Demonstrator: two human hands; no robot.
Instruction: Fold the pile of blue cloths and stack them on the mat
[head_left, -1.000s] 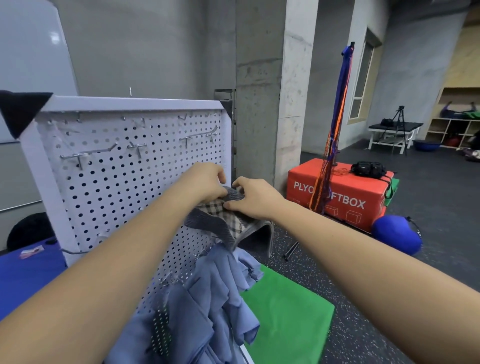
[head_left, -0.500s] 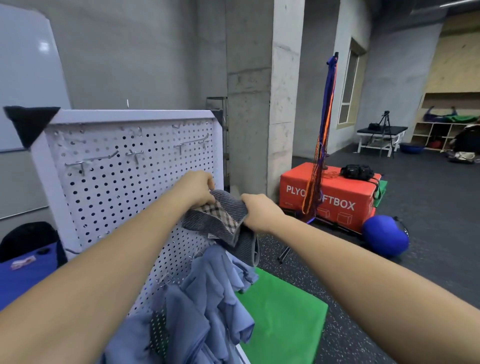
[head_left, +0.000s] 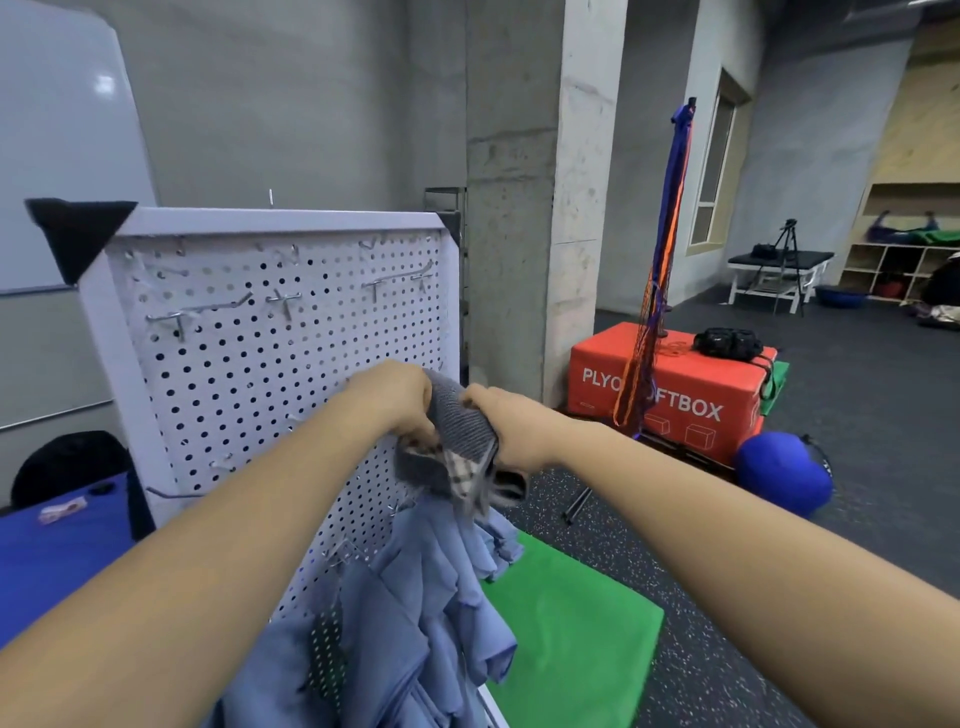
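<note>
Two bare forearms reach in from the near edge and meet at mid-frame. Below and between them, the blue cloths (head_left: 415, 623) hang in a crumpled bunch against the lower part of a white pegboard (head_left: 249, 374). I cannot tell what holds them up. Just right of the cloths a green mat (head_left: 571, 629) lies flat on the speckled dark floor (head_left: 779, 597), with nothing stacked on it.

Above the bunch, both hands grip one grey cloth (head_left: 462, 436) with a checked lining. The left hand (head_left: 395, 400) has its fingers curled round the cloth's left side. The right hand (head_left: 511, 431) clenches the right side, and a loose end droops below the knuckles to touch the top of the blue cloths. The hands are close together, with only the cloth between them.

At the near left, beside the pegboard, is a blue table (head_left: 57, 566) with a small pale item on it. The pegboard stands upright, carries a few metal hooks (head_left: 280, 301) and has black corner caps.

Behind it rises a concrete pillar (head_left: 519, 208). Right of the pillar sits a red box (head_left: 675, 405) with a black bag (head_left: 727, 343) on top. A tall pole (head_left: 680, 171) hung with blue and orange cords stands at the box's front, and a blue ball (head_left: 779, 473) lies on the floor near the box's right corner. A whiteboard (head_left: 57, 156) hangs on the far left wall. At the far right are a low bench (head_left: 774, 267) with a tripod and some wooden shelves (head_left: 893, 270).
</note>
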